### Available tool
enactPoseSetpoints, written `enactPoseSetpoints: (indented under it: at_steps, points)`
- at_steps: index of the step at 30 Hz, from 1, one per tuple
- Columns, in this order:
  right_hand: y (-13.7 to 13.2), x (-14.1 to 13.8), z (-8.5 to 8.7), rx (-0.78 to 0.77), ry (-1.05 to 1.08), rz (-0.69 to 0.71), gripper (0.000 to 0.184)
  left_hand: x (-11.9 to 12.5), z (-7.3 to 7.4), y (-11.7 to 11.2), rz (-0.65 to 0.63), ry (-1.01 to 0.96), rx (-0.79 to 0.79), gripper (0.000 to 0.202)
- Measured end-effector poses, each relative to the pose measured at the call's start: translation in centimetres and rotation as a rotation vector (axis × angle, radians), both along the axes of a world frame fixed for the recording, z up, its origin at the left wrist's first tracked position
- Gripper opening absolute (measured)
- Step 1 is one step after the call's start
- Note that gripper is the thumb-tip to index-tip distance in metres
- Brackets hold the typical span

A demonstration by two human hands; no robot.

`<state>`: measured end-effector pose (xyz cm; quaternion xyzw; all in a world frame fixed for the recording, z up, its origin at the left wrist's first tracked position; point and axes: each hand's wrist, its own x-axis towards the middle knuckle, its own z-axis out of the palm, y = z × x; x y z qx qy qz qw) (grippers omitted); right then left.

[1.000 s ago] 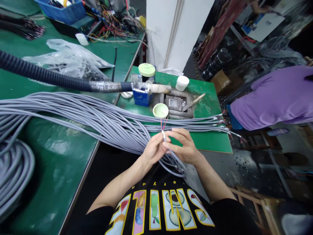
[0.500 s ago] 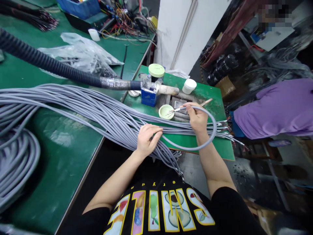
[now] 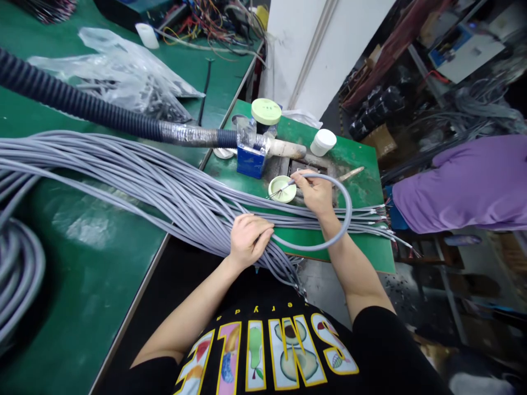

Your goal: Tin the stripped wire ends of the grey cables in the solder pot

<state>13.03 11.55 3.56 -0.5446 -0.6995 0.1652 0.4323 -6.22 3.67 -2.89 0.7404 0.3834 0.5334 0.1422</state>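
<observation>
My right hand (image 3: 315, 192) pinches a grey cable (image 3: 345, 203) close to its stripped end. The bare wires of that end fan out over and into a small pale green dish (image 3: 293, 193). From my right hand the cable loops round and back to my left hand (image 3: 250, 237), whose fingers are closed around it. Under and beside my left hand runs a thick bundle of grey cables (image 3: 164, 186). Just behind my right hand is a dark, stained metal fixture, partly hidden by the hand.
A ribbed black hose (image 3: 102, 112) ends in a pale nozzle (image 3: 288, 149) beside a blue box (image 3: 250, 161). A white tub (image 3: 323, 142), a green-lidded container (image 3: 266, 111) and a flat stick (image 3: 352, 174) lie around. A person in a purple top (image 3: 461, 184) is at the right.
My right hand has moved left and slightly down, bringing the wire ends from the dish's right side into the dish. My left hand stays almost still.
</observation>
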Motion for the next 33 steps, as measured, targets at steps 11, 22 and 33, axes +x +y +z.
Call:
enactPoseSetpoints:
  at_steps: [11, 22, 33]
  points:
    - [0.42, 0.01, -0.53, -0.036, -0.017, 0.001, 0.025, -0.11, -0.18, -0.11, -0.013, 0.022, 0.013, 0.01]
    - [0.23, -0.06, -0.44, -0.046, -0.035, -0.002, 0.025, -0.1, -0.27, -0.1, -0.012, 0.018, 0.029, 0.01]
    - [0.93, -0.09, -0.08, -0.081, 0.045, 0.023, 0.025, -0.15, -0.3, -0.1, -0.027, 0.009, 0.048, 0.013]
